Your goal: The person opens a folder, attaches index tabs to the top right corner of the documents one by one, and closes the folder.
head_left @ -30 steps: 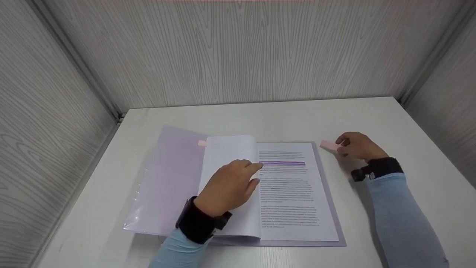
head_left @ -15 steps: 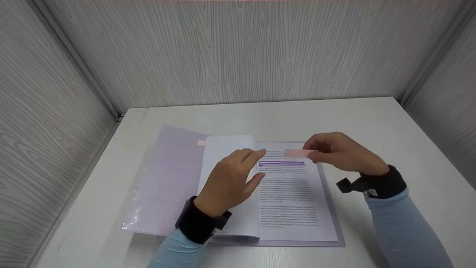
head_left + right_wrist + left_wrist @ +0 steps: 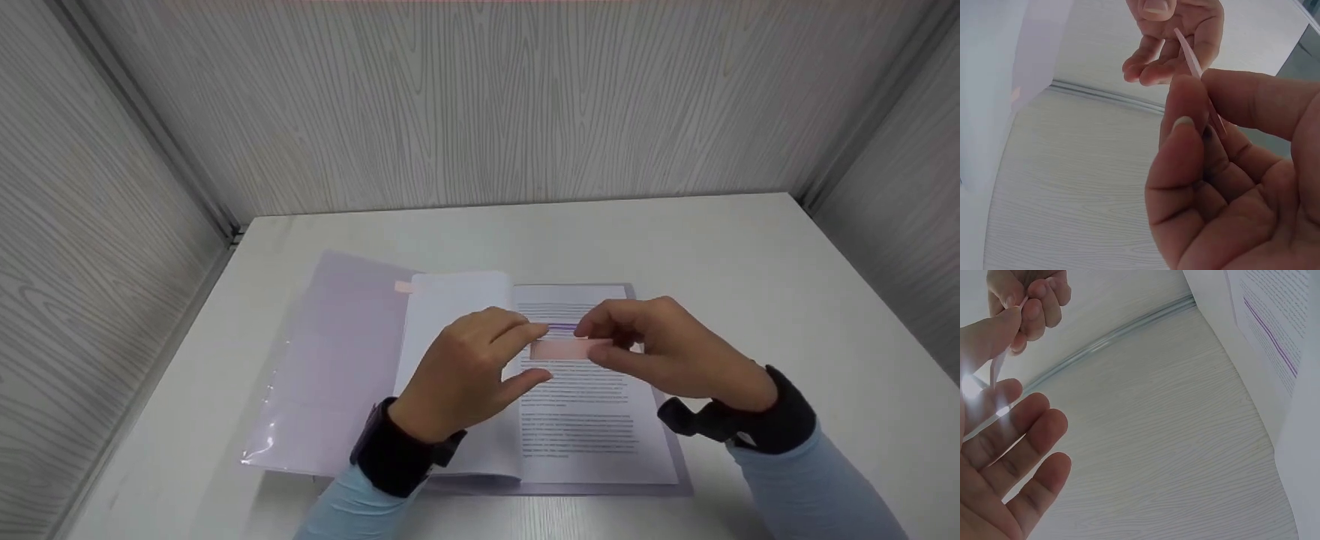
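My right hand pinches a pink sticky-note strip between thumb and fingertips, above the printed page. The strip's free end points at my left hand, whose thumb and fingers are spread apart on either side of it. In the left wrist view, the strip appears edge-on in the gap of that hand. Thin and slightly curved, the strip shows in the right wrist view too. A purple highlighted line crosses the page, partly covered by my fingers.
The document lies in an open pale purple folder, its clear cover spread left. A turned-back white page carries a small pink tab at its upper left edge. Grey wood-grain panels enclose the white table behind and at the sides.
My right hand has brought the pink strip from the table right of the folder leftward over the page. My left hand has lifted off the page and spread its thumb and index finger.
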A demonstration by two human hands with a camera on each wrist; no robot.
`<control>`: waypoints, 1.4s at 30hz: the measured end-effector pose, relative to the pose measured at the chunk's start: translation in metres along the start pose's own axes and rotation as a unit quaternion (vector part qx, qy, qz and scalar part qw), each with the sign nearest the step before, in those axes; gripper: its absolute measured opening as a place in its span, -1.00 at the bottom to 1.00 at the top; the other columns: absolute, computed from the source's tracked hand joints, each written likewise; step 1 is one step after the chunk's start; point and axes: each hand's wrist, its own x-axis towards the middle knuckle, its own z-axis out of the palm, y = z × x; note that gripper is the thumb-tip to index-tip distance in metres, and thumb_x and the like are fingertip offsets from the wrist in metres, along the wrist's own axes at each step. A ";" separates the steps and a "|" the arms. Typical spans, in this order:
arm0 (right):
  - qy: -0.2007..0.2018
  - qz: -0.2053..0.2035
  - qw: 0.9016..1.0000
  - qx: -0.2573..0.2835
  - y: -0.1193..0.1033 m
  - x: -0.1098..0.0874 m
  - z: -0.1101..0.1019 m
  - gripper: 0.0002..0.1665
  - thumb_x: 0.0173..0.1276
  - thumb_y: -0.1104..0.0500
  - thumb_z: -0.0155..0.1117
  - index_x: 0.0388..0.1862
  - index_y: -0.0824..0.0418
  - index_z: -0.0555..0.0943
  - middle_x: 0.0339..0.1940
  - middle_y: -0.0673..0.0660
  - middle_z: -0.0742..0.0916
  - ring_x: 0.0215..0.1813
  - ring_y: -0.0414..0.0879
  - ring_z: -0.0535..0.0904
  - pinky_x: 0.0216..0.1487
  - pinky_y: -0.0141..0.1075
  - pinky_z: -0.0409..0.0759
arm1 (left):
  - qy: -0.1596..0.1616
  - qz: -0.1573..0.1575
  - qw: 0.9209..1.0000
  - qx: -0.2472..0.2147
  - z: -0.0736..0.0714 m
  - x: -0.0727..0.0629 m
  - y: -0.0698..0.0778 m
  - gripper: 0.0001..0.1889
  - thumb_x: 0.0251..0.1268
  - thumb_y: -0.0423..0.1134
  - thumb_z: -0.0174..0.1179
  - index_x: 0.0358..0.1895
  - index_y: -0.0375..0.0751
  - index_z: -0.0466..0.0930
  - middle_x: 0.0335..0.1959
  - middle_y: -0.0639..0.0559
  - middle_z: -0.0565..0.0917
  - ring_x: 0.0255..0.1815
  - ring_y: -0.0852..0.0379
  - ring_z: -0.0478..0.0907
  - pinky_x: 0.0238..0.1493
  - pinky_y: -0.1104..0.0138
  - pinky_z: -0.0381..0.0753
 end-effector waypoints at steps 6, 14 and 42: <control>0.006 0.004 1.000 -0.005 -0.005 0.001 0.004 -0.82 0.38 0.20 0.24 -0.05 0.14 0.58 -0.36 -0.07 0.67 -0.43 -0.17 0.55 -0.47 -0.34 0.56 | 0.026 0.016 1.000 0.004 -0.002 0.001 0.001 -0.82 0.15 -0.18 0.37 -0.23 -0.18 0.73 -0.33 0.04 0.70 -0.29 0.15 0.62 -0.23 0.38 0.61; -0.014 0.061 0.998 0.013 -0.006 -0.001 -0.002 -0.85 0.42 0.13 0.19 -0.15 0.12 0.66 -0.46 -0.01 0.63 -0.48 -0.16 0.49 -0.51 -0.37 0.50 | 0.041 0.014 0.999 0.006 -0.003 0.001 0.000 -0.82 0.18 -0.19 0.33 -0.23 -0.21 0.71 -0.35 0.03 0.70 -0.32 0.15 0.61 -0.26 0.36 0.60; -0.023 0.099 0.993 0.060 -0.002 0.003 0.007 -0.80 0.44 0.13 0.17 -0.41 0.09 0.63 -0.65 -0.05 0.48 -0.62 -0.22 0.35 -0.64 -0.39 0.32 | 0.036 0.017 0.999 -0.033 0.010 0.001 0.004 -0.83 0.12 -0.16 0.39 -0.30 -0.17 0.72 -0.48 0.07 0.56 -0.43 0.19 0.47 -0.45 0.46 0.49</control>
